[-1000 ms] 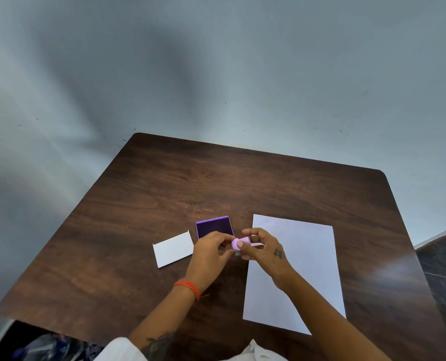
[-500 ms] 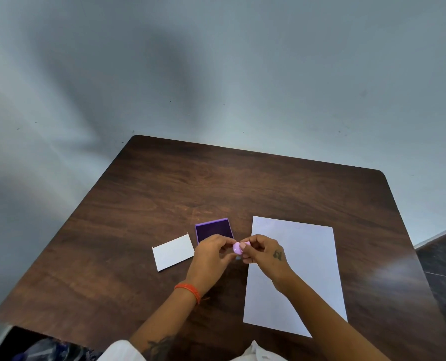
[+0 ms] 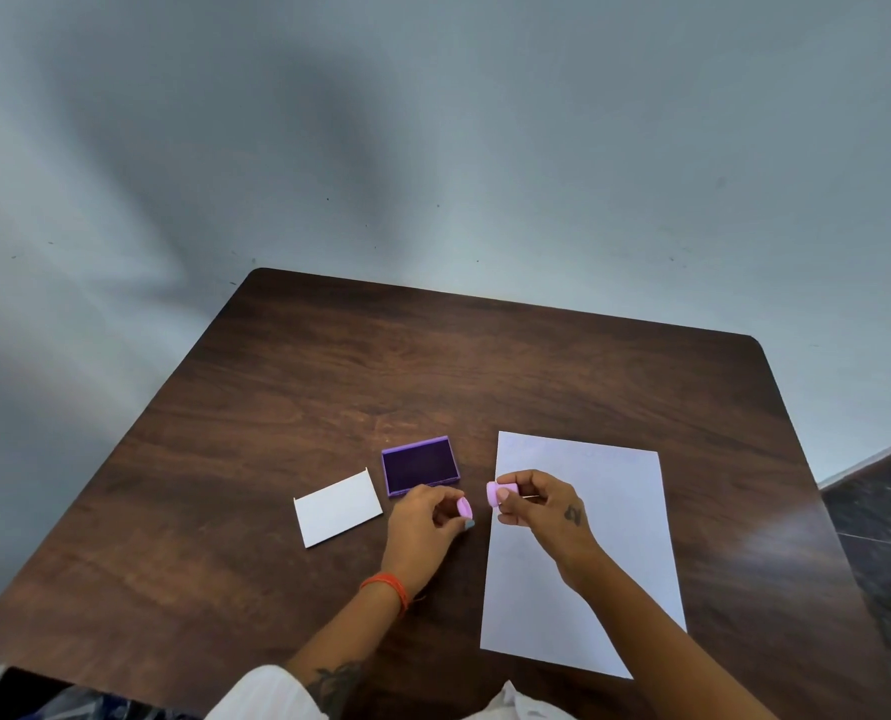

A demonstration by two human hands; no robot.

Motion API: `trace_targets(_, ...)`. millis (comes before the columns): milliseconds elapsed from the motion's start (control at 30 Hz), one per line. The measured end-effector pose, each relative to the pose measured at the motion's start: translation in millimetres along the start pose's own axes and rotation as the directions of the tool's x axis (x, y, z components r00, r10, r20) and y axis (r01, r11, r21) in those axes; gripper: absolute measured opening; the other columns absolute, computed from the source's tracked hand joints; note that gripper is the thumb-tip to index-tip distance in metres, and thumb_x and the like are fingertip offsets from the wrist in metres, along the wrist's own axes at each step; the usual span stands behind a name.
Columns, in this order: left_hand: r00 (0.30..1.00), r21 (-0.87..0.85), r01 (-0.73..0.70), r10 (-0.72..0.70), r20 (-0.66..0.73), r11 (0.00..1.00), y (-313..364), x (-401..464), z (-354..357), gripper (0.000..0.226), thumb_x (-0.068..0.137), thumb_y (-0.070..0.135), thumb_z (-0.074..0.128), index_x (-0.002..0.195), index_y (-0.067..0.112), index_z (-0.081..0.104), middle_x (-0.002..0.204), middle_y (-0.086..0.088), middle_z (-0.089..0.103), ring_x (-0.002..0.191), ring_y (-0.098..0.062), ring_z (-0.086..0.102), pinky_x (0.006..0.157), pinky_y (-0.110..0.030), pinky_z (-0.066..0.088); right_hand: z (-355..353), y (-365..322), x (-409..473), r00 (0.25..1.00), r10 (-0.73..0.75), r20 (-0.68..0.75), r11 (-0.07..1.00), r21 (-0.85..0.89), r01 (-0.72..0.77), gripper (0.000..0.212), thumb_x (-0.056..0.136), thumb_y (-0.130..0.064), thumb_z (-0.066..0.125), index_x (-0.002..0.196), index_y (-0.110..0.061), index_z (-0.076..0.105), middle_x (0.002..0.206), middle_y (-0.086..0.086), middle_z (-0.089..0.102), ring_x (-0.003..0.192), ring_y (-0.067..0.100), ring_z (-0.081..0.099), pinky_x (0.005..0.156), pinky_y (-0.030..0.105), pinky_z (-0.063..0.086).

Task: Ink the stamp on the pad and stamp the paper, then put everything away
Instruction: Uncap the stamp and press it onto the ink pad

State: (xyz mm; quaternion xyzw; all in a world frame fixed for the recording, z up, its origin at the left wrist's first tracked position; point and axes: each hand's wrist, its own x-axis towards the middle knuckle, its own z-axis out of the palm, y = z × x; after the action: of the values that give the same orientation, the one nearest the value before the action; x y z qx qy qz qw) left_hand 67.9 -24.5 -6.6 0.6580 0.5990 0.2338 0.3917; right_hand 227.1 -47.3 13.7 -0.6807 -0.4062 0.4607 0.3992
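Observation:
An open purple ink pad (image 3: 420, 466) lies on the dark wooden table (image 3: 329, 366), its white lid (image 3: 337, 508) flat to the left of it. A white sheet of paper (image 3: 604, 574) lies to the right. My right hand (image 3: 542, 506) pinches a small pink stamp (image 3: 494, 494) over the paper's left edge. My left hand (image 3: 425, 517) holds the stamp's small pink cap (image 3: 464, 507) just in front of the pad. The two pink pieces are a short gap apart.
A grey wall rises behind the table's far edge. Dark floor (image 3: 885, 511) shows past the table's right side. A white sleeve (image 3: 266, 693) is at the bottom of the view.
Both hands were together on the pink stamp. They have now pulled apart, the cap staying in my left hand and the stamp body in my right.

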Motion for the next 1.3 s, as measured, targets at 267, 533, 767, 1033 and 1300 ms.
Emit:
trace_targets(267,1.000,0.127,-0.012,0.009,0.026,0.992,-11,0,4,0.035,0.076,0.022,0.072,0.110,0.020,0.062,0.113,-0.003,0.061,0.090,-0.010,0.053,0.090,-0.028,0.049,-1,4,-3,0.999,0.053,-0.008,0.998,0.019,-0.053,0.008,0.079,-0.028,0.069,0.085,-0.025,0.064,0.087,-0.002,0.067,0.079,0.015,0.067,0.067,0.016,0.053)
trace_targets(533,0.974,0.271,-0.120,0.166,-0.157,0.955,-18,2,-23,0.051,0.075,0.026,0.072,0.123,0.022,0.053,0.118,-0.002,0.055,0.102,-0.017,0.052,0.091,-0.029,0.045,2,-1,-3,0.997,0.079,-0.008,0.996,0.040,-0.079,0.011,0.080,-0.021,0.069,0.090,-0.022,0.065,0.093,0.002,0.067,0.083,0.018,0.065,0.076,0.024,0.054)
trace_targets(767,0.986,0.478,0.010,0.071,-0.151,0.878,-44,18,-60,0.090,0.067,0.048,0.073,0.140,0.028,0.024,0.151,-0.001,0.027,0.143,-0.028,0.007,0.113,-0.053,0.011,27,-20,8,0.999,-0.034,0.017,0.990,-0.140,0.036,0.024,0.077,-0.019,0.072,0.099,-0.014,0.065,0.099,0.001,0.066,0.091,0.017,0.061,0.075,0.022,0.051)
trace_targets(1033,1.000,0.585,-0.017,0.025,-0.006,0.811,-60,37,-62,0.093,0.070,0.061,0.061,0.142,0.028,0.013,0.157,-0.001,0.009,0.142,-0.031,-0.015,0.107,-0.061,-0.015,76,-49,28,0.964,-0.217,0.151,0.886,-0.384,0.260,0.021,0.085,-0.019,0.060,0.101,-0.008,0.065,0.105,0.013,0.069,0.088,0.021,0.062,0.070,0.020,0.050)
trace_targets(1300,0.998,0.578,-0.048,0.062,-0.005,0.814,-65,45,-60,0.081,0.072,0.061,0.060,0.139,0.036,0.023,0.156,-0.002,0.013,0.142,-0.031,-0.013,0.104,-0.059,-0.023,99,-50,46,0.815,-0.196,0.545,0.452,-0.687,0.569,0.042,0.082,-0.007,0.063,0.122,-0.008,0.051,0.131,0.016,0.055,0.119,0.028,0.052,0.104,0.037,0.040)
